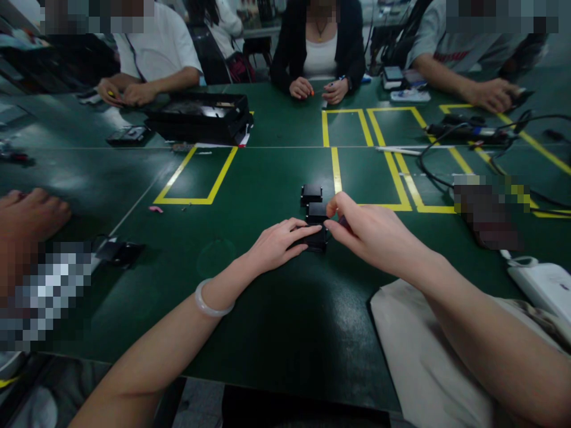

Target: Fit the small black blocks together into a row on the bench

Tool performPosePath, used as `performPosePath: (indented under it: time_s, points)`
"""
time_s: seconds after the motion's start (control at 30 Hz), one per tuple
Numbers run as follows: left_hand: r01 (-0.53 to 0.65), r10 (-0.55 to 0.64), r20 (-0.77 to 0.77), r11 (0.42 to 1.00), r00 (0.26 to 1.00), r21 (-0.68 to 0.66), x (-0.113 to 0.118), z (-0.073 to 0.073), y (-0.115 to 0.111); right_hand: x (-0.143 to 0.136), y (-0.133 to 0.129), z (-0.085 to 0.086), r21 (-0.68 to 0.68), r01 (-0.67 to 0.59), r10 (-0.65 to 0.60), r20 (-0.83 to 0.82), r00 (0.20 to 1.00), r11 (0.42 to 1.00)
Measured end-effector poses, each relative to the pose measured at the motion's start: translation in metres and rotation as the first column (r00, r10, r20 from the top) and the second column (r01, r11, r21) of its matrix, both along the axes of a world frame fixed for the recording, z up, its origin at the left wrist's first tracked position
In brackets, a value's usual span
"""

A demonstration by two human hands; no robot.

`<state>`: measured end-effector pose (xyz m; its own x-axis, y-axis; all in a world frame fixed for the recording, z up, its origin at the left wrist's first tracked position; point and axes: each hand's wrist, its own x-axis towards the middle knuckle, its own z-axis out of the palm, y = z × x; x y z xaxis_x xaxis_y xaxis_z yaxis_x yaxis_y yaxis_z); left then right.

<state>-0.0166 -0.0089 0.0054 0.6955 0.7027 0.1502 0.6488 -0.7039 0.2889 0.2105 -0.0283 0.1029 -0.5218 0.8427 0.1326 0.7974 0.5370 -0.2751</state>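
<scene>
Three small black blocks stand in a column on the green table (267, 297): a far one (311, 192), a middle one (316, 211) and a near one (316, 240). My left hand (284, 241) rests on the near block with its fingers apart, the fingertips lying over its top. At the right side of the blocks is my right hand (357, 229), its thumb and index finger curled toward each other beside the middle and near blocks. What it holds, if anything, is too small and dark to make out.
A black bin (200, 125) stands at the back left. Black cables (428, 169) and a dark pouch (486, 214) lie on the right, near a white device (544, 288). Beige cloth (414, 339) covers the near right edge. Several people's hands are around the table.
</scene>
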Motion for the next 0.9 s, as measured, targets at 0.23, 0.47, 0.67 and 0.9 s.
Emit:
performPosePath:
  time_s: [0.23,0.47,0.67,0.9]
  points:
    - [0.003,-0.003,-0.003,1.000,1.000,-0.003,0.0002,0.0002,-0.0001,0.0004,0.0010,-0.0017,0.008,0.018,-0.018,0.014,1.000,1.000]
    - [0.008,-0.008,0.015,1.000,1.000,0.001,0.0001,-0.0003,0.0000,0.0006,0.0013,-0.0022,0.018,0.017,-0.017,0.031,0.999,1.000]
    - [0.003,-0.003,-0.007,1.000,1.000,0.009,0.0000,-0.0005,-0.0001,-0.0010,0.0000,-0.0002,0.019,0.027,-0.028,0.026,0.999,0.999]
    - [0.012,-0.012,0.012,1.000,1.000,0.018,-0.0002,-0.0019,0.0004,0.0003,0.0010,-0.0019,0.025,0.012,-0.014,0.053,0.998,1.000]
